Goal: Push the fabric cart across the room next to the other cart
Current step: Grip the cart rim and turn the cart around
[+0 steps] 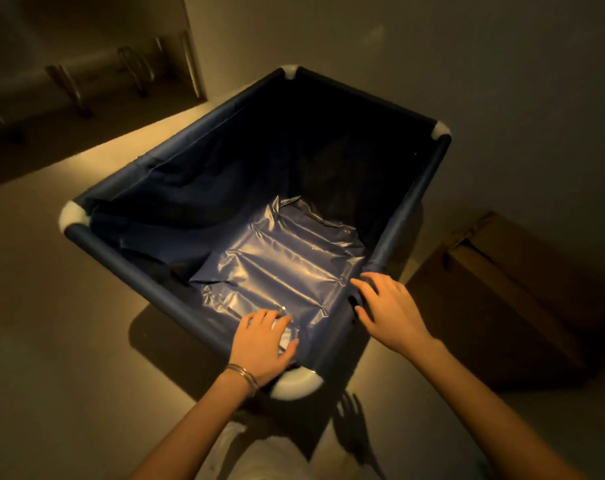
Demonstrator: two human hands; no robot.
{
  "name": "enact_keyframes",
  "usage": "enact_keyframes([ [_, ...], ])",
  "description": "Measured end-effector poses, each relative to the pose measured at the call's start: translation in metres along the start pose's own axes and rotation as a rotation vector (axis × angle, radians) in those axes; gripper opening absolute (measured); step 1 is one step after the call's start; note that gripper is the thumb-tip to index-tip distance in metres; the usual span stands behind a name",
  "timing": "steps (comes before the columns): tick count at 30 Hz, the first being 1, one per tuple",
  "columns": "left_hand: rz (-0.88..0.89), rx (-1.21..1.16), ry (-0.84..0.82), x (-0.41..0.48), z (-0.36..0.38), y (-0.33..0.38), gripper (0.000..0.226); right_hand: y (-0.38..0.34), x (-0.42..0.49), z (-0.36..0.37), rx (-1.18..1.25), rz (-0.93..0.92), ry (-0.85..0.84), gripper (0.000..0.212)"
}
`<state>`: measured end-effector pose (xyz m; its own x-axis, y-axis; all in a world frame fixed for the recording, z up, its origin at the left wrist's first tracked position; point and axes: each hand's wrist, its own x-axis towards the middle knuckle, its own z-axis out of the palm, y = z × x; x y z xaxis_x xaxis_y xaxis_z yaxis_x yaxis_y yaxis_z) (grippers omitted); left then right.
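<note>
A dark blue fabric cart point(141, 271) with white corner joints fills the middle of the head view, and its shiny blue liner is bare inside. My left hand point(264, 344) rests on the near-left rim close to the nearest white corner, fingers curled over the bar. My right hand point(386, 308) lies on the near-right rim, fingers spread over the fabric edge. No other cart is recognisable in the dim room.
A brown cardboard box point(523, 299) stands on the floor just right of the cart. Metal legs of furniture point(134, 69) show in a dark recess at the upper left. A pale wall point(432, 46) rises right behind the cart's far end.
</note>
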<state>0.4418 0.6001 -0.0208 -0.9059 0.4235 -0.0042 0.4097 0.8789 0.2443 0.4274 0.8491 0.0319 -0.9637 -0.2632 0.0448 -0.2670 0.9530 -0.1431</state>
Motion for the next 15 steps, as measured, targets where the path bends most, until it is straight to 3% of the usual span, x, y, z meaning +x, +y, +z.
enact_keyframes([
  [7,-0.182,-0.028,0.053,0.010,0.010,0.102,0.048,0.088,-0.036,-0.027,-0.044,-0.077,-0.074,0.053],
  [15,-0.289,-0.019,0.059,0.054,0.025,0.141,0.054,0.142,0.010,-0.020,-0.113,-0.237,-0.130,0.054],
])
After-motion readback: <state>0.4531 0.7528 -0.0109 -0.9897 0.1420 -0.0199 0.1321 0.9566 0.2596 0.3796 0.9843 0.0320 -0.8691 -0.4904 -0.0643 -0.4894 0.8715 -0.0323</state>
